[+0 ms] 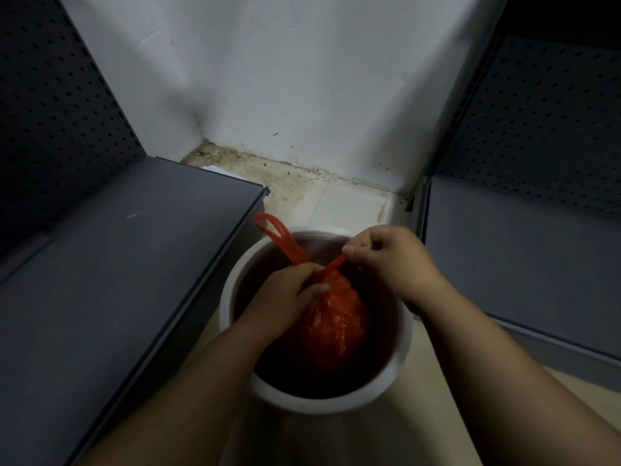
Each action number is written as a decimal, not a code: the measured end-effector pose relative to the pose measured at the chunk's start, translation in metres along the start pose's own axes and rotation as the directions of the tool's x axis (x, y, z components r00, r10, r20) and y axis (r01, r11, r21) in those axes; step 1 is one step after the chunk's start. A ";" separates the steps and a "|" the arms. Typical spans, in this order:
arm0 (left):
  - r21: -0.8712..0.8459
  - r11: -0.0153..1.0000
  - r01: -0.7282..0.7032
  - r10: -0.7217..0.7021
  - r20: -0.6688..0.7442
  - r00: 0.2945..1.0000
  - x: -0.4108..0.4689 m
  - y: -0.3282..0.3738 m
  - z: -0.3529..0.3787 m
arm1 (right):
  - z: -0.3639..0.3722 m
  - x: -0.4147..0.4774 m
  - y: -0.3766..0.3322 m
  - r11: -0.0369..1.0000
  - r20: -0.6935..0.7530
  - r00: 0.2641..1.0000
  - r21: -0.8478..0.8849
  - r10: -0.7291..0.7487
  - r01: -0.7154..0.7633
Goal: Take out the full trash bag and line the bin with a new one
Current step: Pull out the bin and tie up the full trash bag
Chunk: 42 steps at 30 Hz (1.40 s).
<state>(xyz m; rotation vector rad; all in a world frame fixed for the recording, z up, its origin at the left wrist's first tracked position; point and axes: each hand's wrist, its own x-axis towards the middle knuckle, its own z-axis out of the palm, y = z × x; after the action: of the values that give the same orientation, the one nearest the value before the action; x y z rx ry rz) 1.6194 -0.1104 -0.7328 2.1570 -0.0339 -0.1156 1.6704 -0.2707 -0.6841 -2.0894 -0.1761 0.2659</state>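
Observation:
A round white bin with a dark inside stands on the floor in a corner. A full red plastic trash bag sits in it, bunched at the neck. My left hand grips the bag's neck. One red handle loop sticks up to the left past that hand. My right hand is closed on the other red handle, pulled taut to the right above the bin.
A grey metal shelf with a perforated back panel flanks the bin on the left, and a second grey shelf on the right. The white wall meets a stained floor edge just behind the bin.

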 end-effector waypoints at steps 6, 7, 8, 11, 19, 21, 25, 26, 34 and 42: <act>-0.205 0.977 0.060 -0.076 -0.076 0.994 -0.003 -0.006 -0.002 | 0.018 -0.003 0.016 0.714 0.243 0.951 0.631 0.189 -0.303; -0.226 0.972 0.066 -0.088 -0.090 0.992 -0.004 -0.006 -0.002 | 0.020 -0.004 0.020 0.793 0.305 0.937 0.522 0.171 -0.314; -0.246 0.966 0.077 -0.105 -0.103 0.989 -0.004 -0.006 -0.001 | 0.024 -0.006 0.023 0.876 0.353 0.923 0.382 0.154 -0.293; -0.306 0.947 0.104 -0.156 -0.151 0.976 -0.004 -0.006 -0.001 | 0.035 -0.007 0.025 0.995 0.366 0.926 -0.005 0.097 -0.102; -0.240 0.963 0.125 -0.202 -0.329 0.923 0.002 -0.007 0.002 | 0.057 -0.009 0.027 0.957 0.164 0.986 -0.284 -0.013 0.060; -0.124 0.986 0.109 -0.143 -0.309 0.940 0.001 -0.007 0.000 | 0.056 -0.009 0.025 0.938 0.155 0.987 -0.333 -0.041 0.092; 0.227 0.974 -0.023 0.051 -0.117 0.992 0.000 -0.014 -0.006 | 0.051 -0.010 0.023 0.945 0.150 0.988 -0.316 -0.035 0.082; 0.229 0.972 -0.048 0.062 -0.054 0.997 -0.001 -0.016 -0.009 | 0.050 -0.010 0.023 0.947 0.150 0.988 -0.312 -0.035 0.080; 0.572 0.778 -0.260 0.253 0.095 0.963 -0.003 -0.024 -0.019 | 0.046 -0.008 0.027 0.944 0.183 0.982 -0.313 -0.044 0.101; -0.105 0.980 0.172 -0.157 0.133 0.979 -0.004 -0.009 -0.015 | 0.040 -0.016 0.027 0.910 0.158 0.978 -0.371 -0.136 0.186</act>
<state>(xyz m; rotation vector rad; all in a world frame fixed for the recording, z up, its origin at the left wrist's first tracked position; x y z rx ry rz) 1.6167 -0.0933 -0.7315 2.0317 0.0783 -0.3402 1.6450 -0.2545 -0.7255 -2.4300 -0.5137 0.2838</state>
